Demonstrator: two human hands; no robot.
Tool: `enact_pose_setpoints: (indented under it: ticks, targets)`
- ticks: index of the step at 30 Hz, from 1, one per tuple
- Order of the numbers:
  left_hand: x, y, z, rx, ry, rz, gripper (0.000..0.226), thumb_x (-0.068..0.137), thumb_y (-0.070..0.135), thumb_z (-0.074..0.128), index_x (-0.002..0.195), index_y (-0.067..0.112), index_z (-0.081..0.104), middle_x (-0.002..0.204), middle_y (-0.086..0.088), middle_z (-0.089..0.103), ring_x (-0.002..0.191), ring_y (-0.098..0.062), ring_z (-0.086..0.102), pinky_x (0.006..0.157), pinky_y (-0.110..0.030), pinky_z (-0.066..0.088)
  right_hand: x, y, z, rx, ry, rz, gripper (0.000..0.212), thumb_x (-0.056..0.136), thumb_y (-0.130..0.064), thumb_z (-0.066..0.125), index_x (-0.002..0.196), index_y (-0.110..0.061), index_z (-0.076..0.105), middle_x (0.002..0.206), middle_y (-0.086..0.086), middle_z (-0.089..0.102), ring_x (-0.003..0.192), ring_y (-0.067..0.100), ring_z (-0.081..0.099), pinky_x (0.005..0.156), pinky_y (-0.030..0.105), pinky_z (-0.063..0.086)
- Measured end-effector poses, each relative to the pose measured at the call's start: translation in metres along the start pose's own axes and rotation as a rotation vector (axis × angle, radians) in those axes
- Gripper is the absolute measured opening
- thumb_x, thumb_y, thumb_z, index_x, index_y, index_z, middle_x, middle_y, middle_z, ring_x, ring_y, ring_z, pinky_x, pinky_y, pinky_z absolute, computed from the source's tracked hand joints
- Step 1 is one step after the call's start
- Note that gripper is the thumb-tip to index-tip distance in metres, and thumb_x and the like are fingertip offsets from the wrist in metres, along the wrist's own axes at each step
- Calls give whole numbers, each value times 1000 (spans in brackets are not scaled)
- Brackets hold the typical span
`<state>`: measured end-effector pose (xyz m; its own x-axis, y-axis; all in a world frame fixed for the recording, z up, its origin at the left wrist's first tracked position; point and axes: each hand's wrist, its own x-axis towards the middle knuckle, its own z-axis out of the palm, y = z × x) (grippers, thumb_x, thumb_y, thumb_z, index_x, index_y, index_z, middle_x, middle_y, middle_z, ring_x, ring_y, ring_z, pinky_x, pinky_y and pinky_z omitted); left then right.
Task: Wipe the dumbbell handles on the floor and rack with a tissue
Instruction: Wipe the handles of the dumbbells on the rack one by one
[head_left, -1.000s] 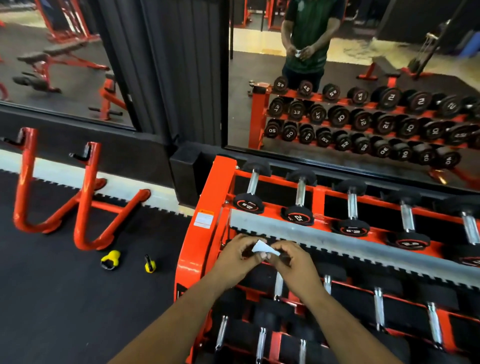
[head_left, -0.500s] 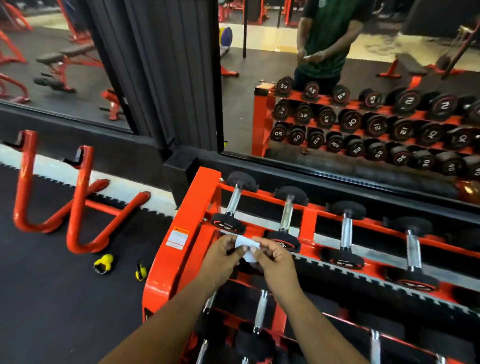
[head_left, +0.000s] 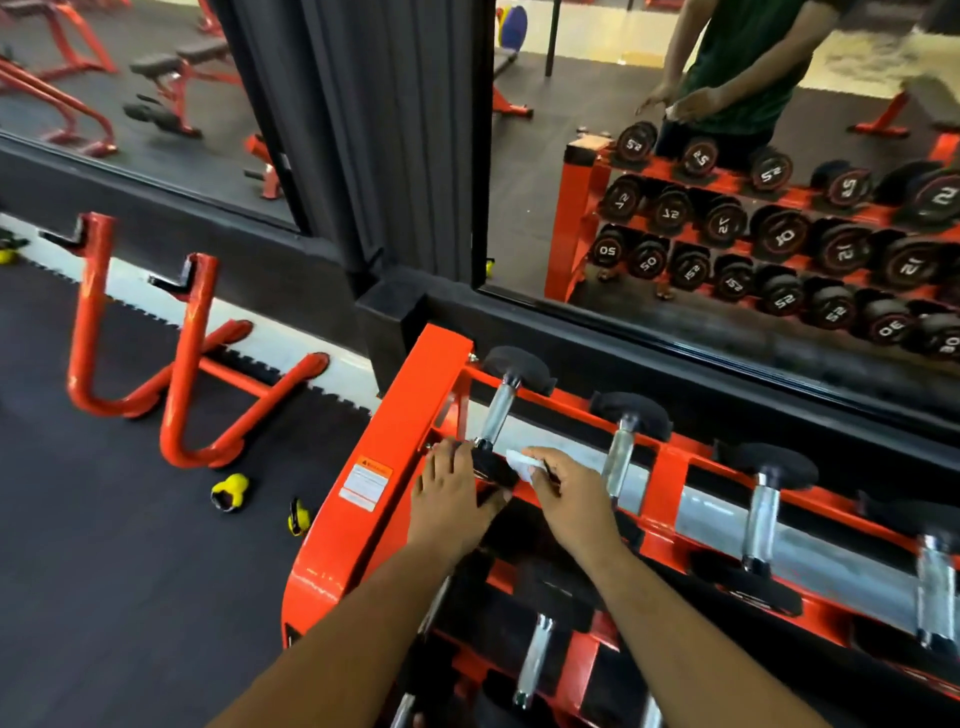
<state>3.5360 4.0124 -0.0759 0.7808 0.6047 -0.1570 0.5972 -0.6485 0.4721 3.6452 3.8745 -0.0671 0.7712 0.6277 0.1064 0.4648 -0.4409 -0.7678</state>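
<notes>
An orange dumbbell rack (head_left: 363, 499) holds rows of black dumbbells with chrome handles. The leftmost top-row dumbbell (head_left: 497, 410) lies with its near head under my hands. My left hand (head_left: 449, 499) rests with fingers spread on that near head and the rack's left upright. My right hand (head_left: 566, 499) pinches a small folded white tissue (head_left: 519, 460) just right of that head, below the chrome handle. A second top-row dumbbell (head_left: 621, 452) lies right beside my right hand. Lower-row handles (head_left: 535, 660) show beneath my forearms.
A wall mirror (head_left: 727, 208) behind the rack reflects the rack and a person. Left of the rack, an orange tubular stand (head_left: 176, 364) sits on the black rubber floor, with two small yellow-and-black items (head_left: 228, 491) next to it.
Both hands moved forward and up from the middle tier to the top row. My left hand let go of the tissue and spread onto the dumbbell head. The view shifted closer.
</notes>
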Motion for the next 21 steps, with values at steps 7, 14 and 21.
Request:
enact_pose_setpoints:
  ticks: [7,14,21]
  targets:
    - [49,-20,6,117,-135,17,98,93,65,52,161,16,0,169,-7,2,156,-23,3,126,-43,9,73,8,37,-308,-101,-244,41,94,-7,59,130,-26,68,132,-6,67,121,14,63,104,31,49]
    - [64,-25,13,70,-187,51,102,89,46,59,161,14,-7,169,-9,-8,157,-24,-4,127,-39,2,110,33,65,-559,-344,-468,44,96,-12,58,139,-21,60,145,0,57,140,18,47,115,42,41]
    - [69,-18,13,34,-207,17,104,90,55,57,160,9,-5,168,-15,-5,156,-29,-5,125,-39,2,128,53,43,-888,-377,-708,65,88,-10,47,151,-24,42,157,-5,42,148,15,34,117,55,31]
